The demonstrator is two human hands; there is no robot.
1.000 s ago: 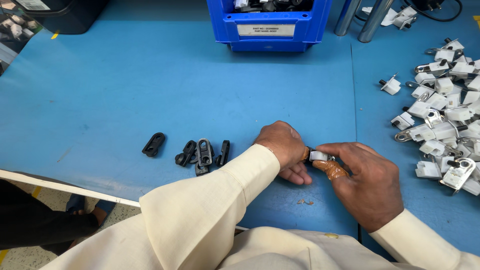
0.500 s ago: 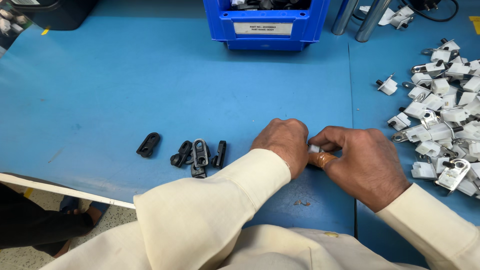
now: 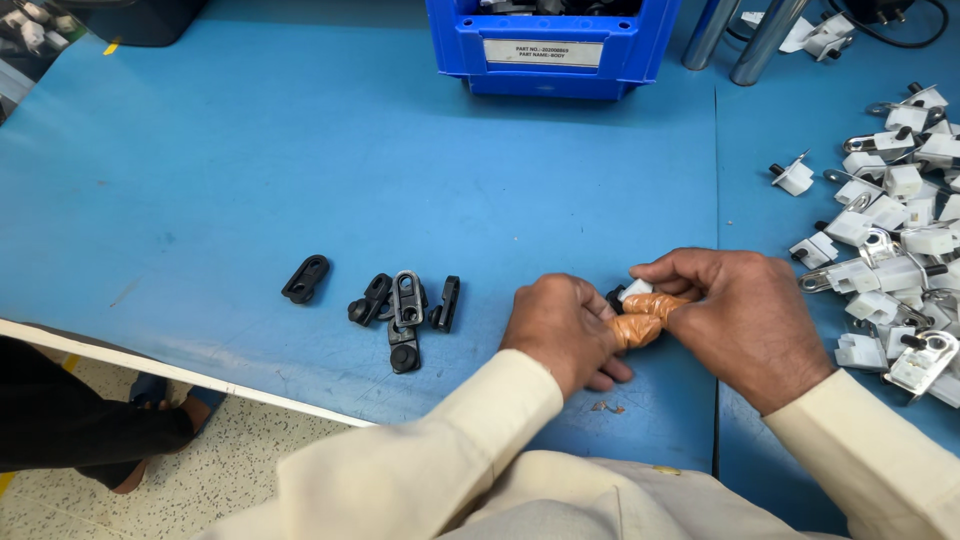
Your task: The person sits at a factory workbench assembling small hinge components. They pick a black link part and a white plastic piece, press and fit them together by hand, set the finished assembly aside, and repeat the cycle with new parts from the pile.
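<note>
Blue table (image 3: 300,150) under my hands: left hand (image 3: 565,325) and right hand (image 3: 745,315) pressed together, pinching a small white clip (image 3: 635,290) between taped fingertips (image 3: 640,328), black clips (image 3: 405,305) lying nearby.

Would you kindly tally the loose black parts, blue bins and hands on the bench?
Black parts: 5
Blue bin: 1
Hands, left and right: 2
Total: 8

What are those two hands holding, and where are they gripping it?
Both hands, left and right, pinch one small white and black part between taped fingertips. Fingers hide most of it, so the exact grip points cannot be told.
</note>
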